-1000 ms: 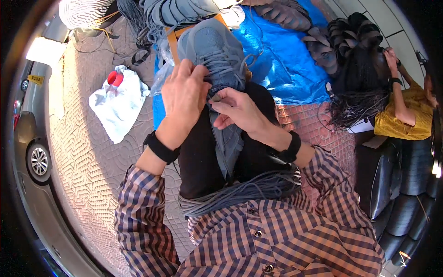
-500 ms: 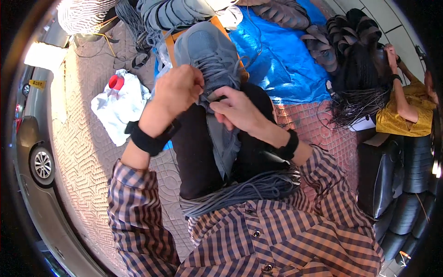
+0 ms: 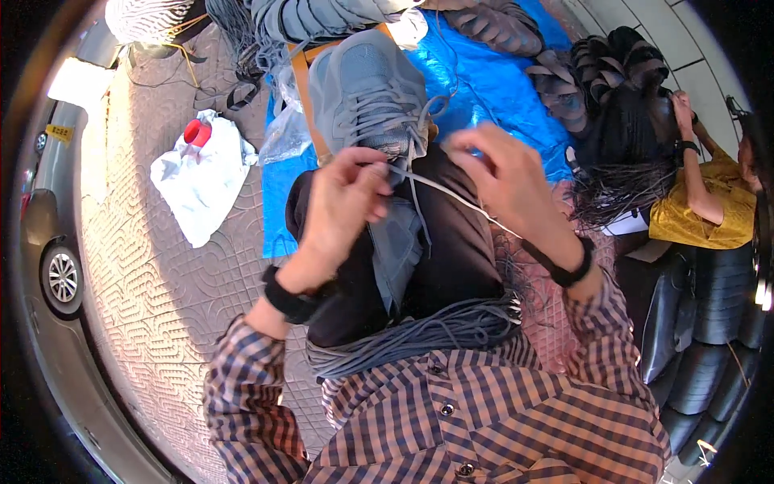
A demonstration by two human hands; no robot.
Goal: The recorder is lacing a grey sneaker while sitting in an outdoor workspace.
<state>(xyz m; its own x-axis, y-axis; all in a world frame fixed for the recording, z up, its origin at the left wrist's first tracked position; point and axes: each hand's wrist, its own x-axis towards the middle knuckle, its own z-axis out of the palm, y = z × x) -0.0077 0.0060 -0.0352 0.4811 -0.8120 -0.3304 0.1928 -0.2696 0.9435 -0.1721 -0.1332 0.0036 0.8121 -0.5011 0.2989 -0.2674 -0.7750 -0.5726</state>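
Note:
A grey lace-up sneaker (image 3: 367, 77) stands toe away from me, between my knees and an orange box edge (image 3: 300, 89). My left hand (image 3: 343, 202) is closed in a pinch on a grey shoelace (image 3: 447, 184) just below the sneaker's collar. From there the lace runs right, sunlit white, and passes beneath my right hand (image 3: 512, 177). That hand is open, thumb and forefinger apart, its fingertips smeared by motion; no firm hold on the lace shows. Another lace end (image 3: 421, 211) hangs over a flat grey piece (image 3: 393, 262) between my thighs.
A bundle of grey laces (image 3: 419, 335) lies across my lap. At left are a white cloth (image 3: 201, 181) with a red ring (image 3: 196, 133) and a parked car (image 3: 60, 323). Blue tarp (image 3: 484, 81) spreads beyond. A person in yellow (image 3: 697, 210) sits at right beside dark cords (image 3: 625, 173).
Both hands have come off the sneaker's laces toward me. My right hand has swung right, away from the left, and the lace now stretches out between them.

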